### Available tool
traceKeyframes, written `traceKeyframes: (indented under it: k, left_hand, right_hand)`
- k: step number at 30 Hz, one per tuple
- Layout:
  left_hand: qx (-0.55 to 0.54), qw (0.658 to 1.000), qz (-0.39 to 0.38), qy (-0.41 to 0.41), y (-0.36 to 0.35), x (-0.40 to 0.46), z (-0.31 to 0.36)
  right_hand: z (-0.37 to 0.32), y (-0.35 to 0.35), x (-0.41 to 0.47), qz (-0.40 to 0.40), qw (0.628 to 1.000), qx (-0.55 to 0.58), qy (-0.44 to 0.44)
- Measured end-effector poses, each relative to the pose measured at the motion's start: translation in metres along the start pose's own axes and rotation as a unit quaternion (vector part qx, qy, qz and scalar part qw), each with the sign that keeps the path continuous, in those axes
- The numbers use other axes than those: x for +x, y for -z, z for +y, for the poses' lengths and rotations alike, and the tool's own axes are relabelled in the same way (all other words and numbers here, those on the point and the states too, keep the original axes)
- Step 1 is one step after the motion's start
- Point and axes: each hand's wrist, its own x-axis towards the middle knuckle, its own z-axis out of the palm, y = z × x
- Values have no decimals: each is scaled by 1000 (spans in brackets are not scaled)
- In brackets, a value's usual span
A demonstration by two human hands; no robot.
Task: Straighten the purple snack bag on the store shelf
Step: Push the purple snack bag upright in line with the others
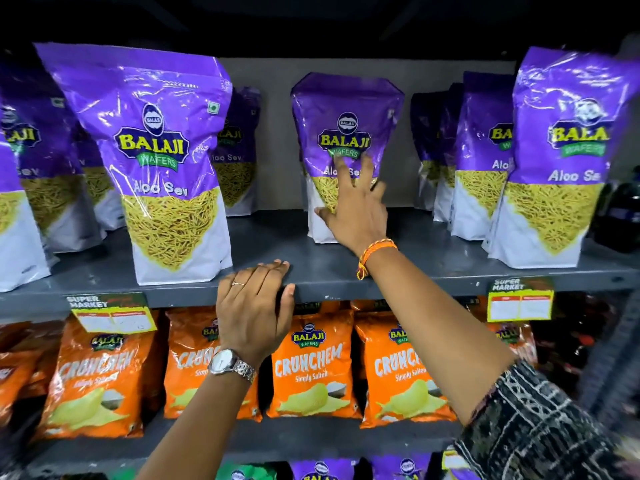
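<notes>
A purple snack bag stands alone at the back middle of the grey shelf, roughly upright, its top leaning slightly back. My right hand lies flat against its front, fingers spread over the lower half, thumb near the bag's bottom left corner. It presses on the bag without gripping it. My left hand rests on the shelf's front edge, fingers together on top, thumb under the lip, holding nothing else.
More purple bags stand in rows at the left and right of the shelf. Orange chip bags fill the shelf below. Yellow price tags hang from the front edge.
</notes>
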Motion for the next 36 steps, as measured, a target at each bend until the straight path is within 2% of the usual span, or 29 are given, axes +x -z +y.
traceKeyframes:
  k: [5, 9, 20, 32, 36]
  left_hand:
    - [-1, 1000, -25, 1, 3, 1, 1]
    - [-5, 1000, -17, 5, 2, 0, 1]
    - [-13, 1000, -19, 8, 5, -1, 1]
    - [-3, 998, -62, -21, 14, -3, -6]
    - [1, 997, -80, -8, 18, -3, -3]
  right_hand:
    - [-3, 15, -22, 14, 999, -26, 13]
    - [-9, 28, -42, 25, 998, -50, 15]
    - [-18, 48, -78, 38, 999, -17, 21]
    - [-11, 56, -84, 27, 998, -20, 47]
    - [-11, 64, -91, 32, 998, -21, 51]
